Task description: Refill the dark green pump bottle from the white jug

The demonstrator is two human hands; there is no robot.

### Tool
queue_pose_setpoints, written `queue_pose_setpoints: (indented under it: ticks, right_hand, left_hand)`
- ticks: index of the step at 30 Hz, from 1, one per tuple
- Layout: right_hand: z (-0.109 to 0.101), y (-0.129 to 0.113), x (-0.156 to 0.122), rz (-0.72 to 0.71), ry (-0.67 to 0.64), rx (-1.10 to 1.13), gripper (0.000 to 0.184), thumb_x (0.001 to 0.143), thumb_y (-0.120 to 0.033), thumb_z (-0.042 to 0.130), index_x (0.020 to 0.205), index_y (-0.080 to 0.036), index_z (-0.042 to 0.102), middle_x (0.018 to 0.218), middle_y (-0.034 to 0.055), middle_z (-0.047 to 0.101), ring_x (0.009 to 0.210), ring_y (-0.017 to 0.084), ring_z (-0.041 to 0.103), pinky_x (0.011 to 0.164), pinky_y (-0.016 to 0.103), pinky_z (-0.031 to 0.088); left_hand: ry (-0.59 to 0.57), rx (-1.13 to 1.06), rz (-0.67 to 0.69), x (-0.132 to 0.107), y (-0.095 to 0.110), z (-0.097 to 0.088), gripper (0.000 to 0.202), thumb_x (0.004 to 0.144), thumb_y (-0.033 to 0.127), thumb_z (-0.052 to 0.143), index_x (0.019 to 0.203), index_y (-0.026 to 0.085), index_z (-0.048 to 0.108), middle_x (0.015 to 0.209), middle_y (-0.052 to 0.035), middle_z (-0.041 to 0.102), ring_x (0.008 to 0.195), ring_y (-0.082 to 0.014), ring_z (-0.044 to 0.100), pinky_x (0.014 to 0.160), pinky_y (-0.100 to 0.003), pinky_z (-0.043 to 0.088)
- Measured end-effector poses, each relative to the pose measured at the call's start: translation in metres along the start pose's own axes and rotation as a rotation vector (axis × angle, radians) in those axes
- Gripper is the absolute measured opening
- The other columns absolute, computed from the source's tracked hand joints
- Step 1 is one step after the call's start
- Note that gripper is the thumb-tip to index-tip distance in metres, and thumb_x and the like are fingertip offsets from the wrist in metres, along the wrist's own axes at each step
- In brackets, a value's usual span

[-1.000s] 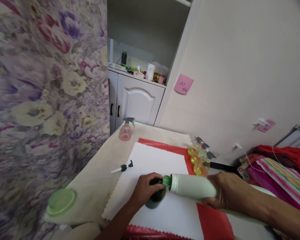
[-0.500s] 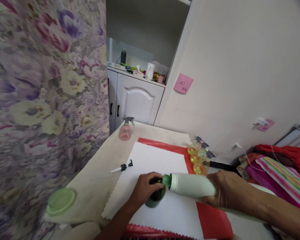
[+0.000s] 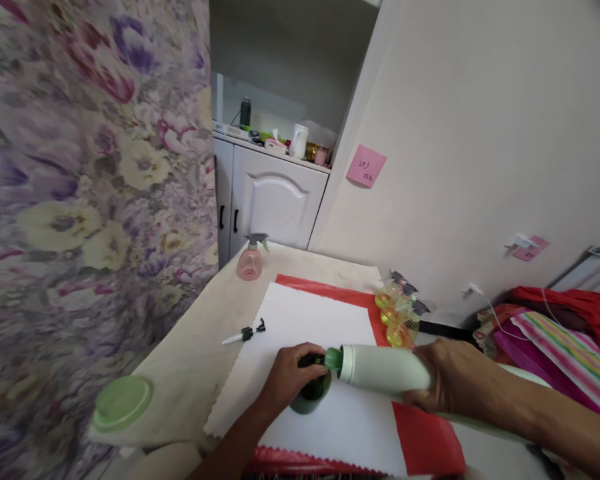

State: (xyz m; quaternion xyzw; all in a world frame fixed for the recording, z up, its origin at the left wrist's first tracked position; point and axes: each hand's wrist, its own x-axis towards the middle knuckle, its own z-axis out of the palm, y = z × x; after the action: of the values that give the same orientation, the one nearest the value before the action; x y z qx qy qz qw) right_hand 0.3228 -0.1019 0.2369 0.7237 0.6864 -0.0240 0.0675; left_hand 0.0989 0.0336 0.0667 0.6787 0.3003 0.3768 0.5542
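Along the left of the frame hangs a floral curtain (image 3: 80, 173) in purple and yellow. My worktop (image 3: 200, 347) is pale, with a red mat (image 3: 420, 440) on it and a white scalloped sheet (image 3: 310, 323) over that. At lower left sits a green lid (image 3: 123, 402). A small black-and-white pump head (image 3: 245, 333) lies just left of the sheet. At the far edge stands a pink spray bottle (image 3: 250, 259). To the right of centre, yellow spray bottles (image 3: 397, 317) cluster at the mat's edge. Behind is a white cabinet (image 3: 273, 200), and a pink sticky note (image 3: 366, 166) is on the wall. At far right lies striped and red cloth (image 3: 565, 353).
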Motion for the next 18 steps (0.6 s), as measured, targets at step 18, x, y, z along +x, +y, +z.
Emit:
queue_pose_setpoints:
  ticks: [18]
  right_hand:
    - [-0.0028, -0.0021, 0.0003, 0.002, -0.001, -0.042, 0.023, 0.067, -0.045, 0.065, 0.074, -0.024, 0.069, 0.069, 0.0064, 0.074, 0.062, 0.028, 0.069, 0.051, 0.028, 0.033]
  left_hand:
    - [0.001, 0.004, 0.008, -0.0006, -0.0002, -0.0003, 0.023, 0.066, 0.022, 0.073, 0.089, 0.022, 0.075, 0.091, -0.0014, 0.079, 0.088, -0.0222, 0.069, 0.082, -0.028, 0.049]
